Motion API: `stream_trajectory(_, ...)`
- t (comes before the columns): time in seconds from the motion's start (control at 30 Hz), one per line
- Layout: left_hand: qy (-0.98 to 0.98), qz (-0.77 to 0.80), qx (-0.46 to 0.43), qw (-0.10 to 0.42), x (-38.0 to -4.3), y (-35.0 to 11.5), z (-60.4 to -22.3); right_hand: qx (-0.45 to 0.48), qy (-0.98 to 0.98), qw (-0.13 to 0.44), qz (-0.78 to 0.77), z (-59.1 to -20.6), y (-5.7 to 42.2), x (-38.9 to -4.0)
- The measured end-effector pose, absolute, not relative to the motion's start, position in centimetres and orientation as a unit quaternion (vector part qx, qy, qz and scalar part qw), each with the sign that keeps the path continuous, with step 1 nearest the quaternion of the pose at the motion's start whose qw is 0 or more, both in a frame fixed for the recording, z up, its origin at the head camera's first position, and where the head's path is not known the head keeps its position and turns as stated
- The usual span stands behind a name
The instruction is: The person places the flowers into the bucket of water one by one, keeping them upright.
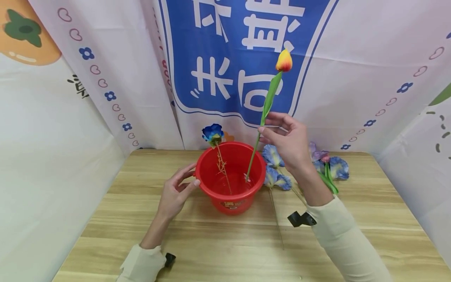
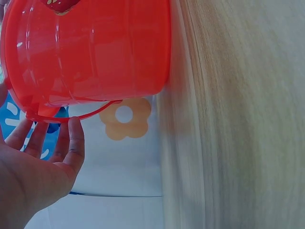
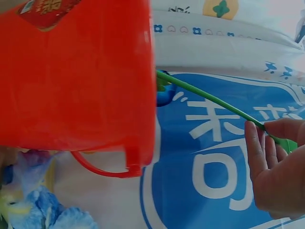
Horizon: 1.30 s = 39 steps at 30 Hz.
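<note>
A red plastic bucket (image 1: 209, 168) stands upright on the wooden table. My left hand (image 1: 176, 192) grips its left side at the rim, the fingers by the thin red handle (image 2: 90, 113) in the left wrist view. Above the bucket's right side, my right hand (image 1: 287, 141) pinches the green stem of a yellow-and-red artificial tulip (image 1: 284, 61) between thumb and fingers. The tulip's bloom points up, while the lower end of its stem (image 3: 209, 98) reaches down inside the bucket. A blue artificial flower (image 1: 213, 134) leans in the bucket, its bloom over the back-left rim.
Blue irises (image 1: 273, 156) lie on the table right of the bucket, one long stem (image 1: 276, 215) stretching toward the front. Beyond the right forearm lie more flowers, including a small pink bloom (image 1: 325, 158) with green leaves. A printed cloth backdrop (image 1: 225, 105) hangs behind the table.
</note>
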State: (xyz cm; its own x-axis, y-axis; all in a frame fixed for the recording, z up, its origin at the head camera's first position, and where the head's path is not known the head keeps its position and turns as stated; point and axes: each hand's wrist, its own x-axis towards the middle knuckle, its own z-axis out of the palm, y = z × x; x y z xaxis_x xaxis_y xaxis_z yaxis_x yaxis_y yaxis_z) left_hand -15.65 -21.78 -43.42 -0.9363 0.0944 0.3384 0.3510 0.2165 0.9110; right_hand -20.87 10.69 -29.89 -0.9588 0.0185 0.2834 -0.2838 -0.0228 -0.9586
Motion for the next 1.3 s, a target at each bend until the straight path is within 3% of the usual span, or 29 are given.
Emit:
stream_trajectory(0.93, -0.776, -0.607, -0.138, 0.102, -15.5, -21.8, -43.5, 0.065, -0.745, -0.006, 0.664, -34.8, 5.2, -22.8)
stream_trajectory(1.3, -0.774, -0.610, -0.138, 0.099, -15.5, -21.7, -43.3, 0.073, -0.811, 0.011, 0.580, -35.2, 4.3, -22.4)
